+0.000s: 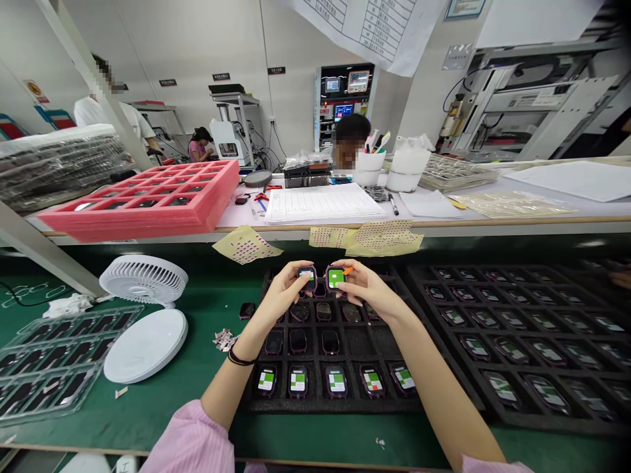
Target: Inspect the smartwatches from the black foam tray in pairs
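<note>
My left hand [290, 284] grips a small watch-like device [307, 276] with a lit screen, its thumb on the screen. Close beside it, my right hand [362, 286] holds a second such device [336, 278] with a green screen; an orange tab [348, 270] sticks out at its upper right. Both are held above the far part of a black foam tray [323, 402]. In the tray's nearest row several devices [336, 380] show green and white screens. Devices farther back, such as one dark one [298, 341], have dark screens. Some compartments [361, 341] hold no device.
A second black tray [473, 387] of devices lies right. Left are a white fan [142, 279] with its round base [146, 346], and a clear tray [73, 407]. The shelf ahead bears a pink foam tray [197, 213] and papers [323, 202]. People sit or stand beyond.
</note>
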Demonstrator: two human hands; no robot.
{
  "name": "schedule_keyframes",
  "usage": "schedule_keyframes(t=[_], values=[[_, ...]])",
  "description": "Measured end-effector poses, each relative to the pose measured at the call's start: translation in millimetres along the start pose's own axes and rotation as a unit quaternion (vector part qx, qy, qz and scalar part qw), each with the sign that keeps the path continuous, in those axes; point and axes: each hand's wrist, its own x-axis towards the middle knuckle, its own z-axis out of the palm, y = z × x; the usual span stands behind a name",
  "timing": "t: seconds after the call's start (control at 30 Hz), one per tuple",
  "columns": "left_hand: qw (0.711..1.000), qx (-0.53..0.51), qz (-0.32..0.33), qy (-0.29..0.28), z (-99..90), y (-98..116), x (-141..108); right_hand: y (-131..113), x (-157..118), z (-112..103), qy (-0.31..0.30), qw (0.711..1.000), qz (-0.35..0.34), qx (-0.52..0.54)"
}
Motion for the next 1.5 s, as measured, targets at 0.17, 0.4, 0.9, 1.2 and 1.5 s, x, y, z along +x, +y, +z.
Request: schedule_keyframes(t=[0.17, 0.4, 0.9, 1.2, 1.5], values=[[1.000, -0.005, 0.002, -0.003, -0.7, -1, 0, 0, 0, 0, 0.002, 1.000, -0.001, 0.005], [1.000, 0.002, 0.005, -0.011, -1.0, -2, 1, 1, 3, 0, 0.065, 0.998, 0.008, 0.015], [0.878, 0.381, 0.288, -0.038, 8.5, -6, -8, 8, -6, 24, 0.053, 0.995, -0.006, -0.085], [0.862, 0.368, 0.348, -0.019, 4.4, 0, -11, -10, -13, 20, -0.029, 0.999, 0.004, -0.042], [0.884, 0.298, 0.359, -0.028, 5.6, 4, -14, -11, -14, 17, -0.066, 0.993, 0.049, 0.085]])
